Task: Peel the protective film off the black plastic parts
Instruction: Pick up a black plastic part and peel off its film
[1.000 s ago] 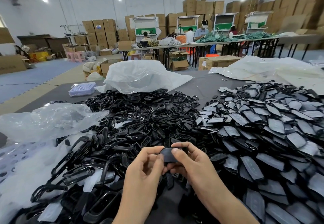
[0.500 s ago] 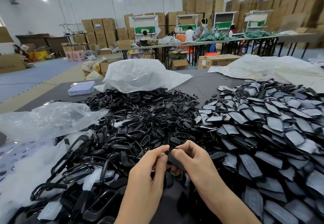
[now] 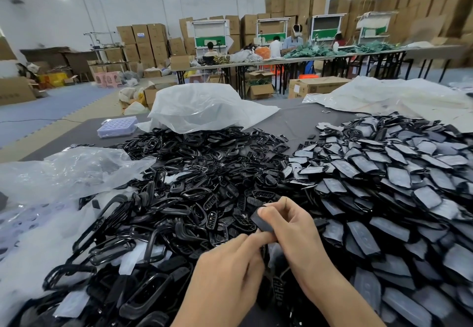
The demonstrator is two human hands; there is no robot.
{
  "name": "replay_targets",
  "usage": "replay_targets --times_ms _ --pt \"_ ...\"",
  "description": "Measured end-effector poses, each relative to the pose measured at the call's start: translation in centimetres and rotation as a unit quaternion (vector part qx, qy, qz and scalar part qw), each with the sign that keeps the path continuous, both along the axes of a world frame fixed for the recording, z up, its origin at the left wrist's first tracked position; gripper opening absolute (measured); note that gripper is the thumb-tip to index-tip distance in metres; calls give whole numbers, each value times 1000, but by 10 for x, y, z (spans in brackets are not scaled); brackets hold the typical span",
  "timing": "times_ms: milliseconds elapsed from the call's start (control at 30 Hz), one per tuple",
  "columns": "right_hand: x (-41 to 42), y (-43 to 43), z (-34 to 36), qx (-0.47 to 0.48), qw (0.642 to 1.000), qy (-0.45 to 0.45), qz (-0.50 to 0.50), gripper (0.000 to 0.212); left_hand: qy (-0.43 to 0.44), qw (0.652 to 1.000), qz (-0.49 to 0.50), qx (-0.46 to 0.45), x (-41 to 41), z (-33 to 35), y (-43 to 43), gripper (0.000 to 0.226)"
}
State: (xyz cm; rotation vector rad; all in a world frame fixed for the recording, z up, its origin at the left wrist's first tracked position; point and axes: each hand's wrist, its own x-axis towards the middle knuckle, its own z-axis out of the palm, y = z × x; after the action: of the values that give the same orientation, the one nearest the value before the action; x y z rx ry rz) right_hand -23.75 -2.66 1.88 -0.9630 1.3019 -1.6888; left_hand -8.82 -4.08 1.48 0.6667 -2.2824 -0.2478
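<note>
Both hands are meeting low centre. Your right hand (image 3: 294, 226) is pinching a small flat black plastic part (image 3: 259, 220) between thumb and curled fingers, and your left hand (image 3: 230, 270) is pinching at that part's lower edge. I can't tell whether film is lifting.

You're working over the seam between two heaps, with parts crowding both sides of your wrists:
- A pile of glossy black plastic loop frames (image 3: 192, 186) is spreading left.
- A pile of grey-filmed flat black pieces (image 3: 384, 178) is filling the right.

Bare dark grey tabletop (image 3: 294, 121) is showing only beyond the piles. A crumpled clear plastic bag (image 3: 64, 173) is sitting near the left edge, and a white plastic sack (image 3: 204, 106) and a pale lilac tray (image 3: 117, 127) are lying by the far edge. Stacked cardboard boxes (image 3: 143, 37) are lining the back wall.
</note>
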Motion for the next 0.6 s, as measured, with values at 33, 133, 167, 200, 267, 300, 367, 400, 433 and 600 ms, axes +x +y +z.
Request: replay_targets --times_ms 33,133,167,200,267,300,367,400,433,600 --pt "1 0 0 -2 1000 15 -4 20 10 1000 11 7 2 1 -2 34" --pt "4 -2 -1 5 1000 23 3 21 -6 998 55 -3 9 2 -9 30" --pt "5 -2 -1 11 1000 29 8 20 -19 997 74 -16 10 2 -11 29" --pt "6 -2 -1 16 999 36 11 18 -29 995 90 -28 12 3 -13 28" --pt "6 -3 -3 20 999 38 12 18 -27 992 112 -42 12 4 -15 25" --pt "6 -3 -4 19 999 32 9 18 -16 992 120 -43 13 5 -15 24" --pt "4 -4 -4 18 1000 25 7 18 12 990 135 -37 14 6 -16 25" --pt "3 -4 -4 19 999 26 8 19 24 989 143 -33 14 6 -16 25" --pt "3 -4 -4 20 999 28 10 20 32 988 146 -31 15 7 -16 24" --pt "4 -3 -3 20 1000 10 7 21 8 998 49 -31 11 2 -11 30"
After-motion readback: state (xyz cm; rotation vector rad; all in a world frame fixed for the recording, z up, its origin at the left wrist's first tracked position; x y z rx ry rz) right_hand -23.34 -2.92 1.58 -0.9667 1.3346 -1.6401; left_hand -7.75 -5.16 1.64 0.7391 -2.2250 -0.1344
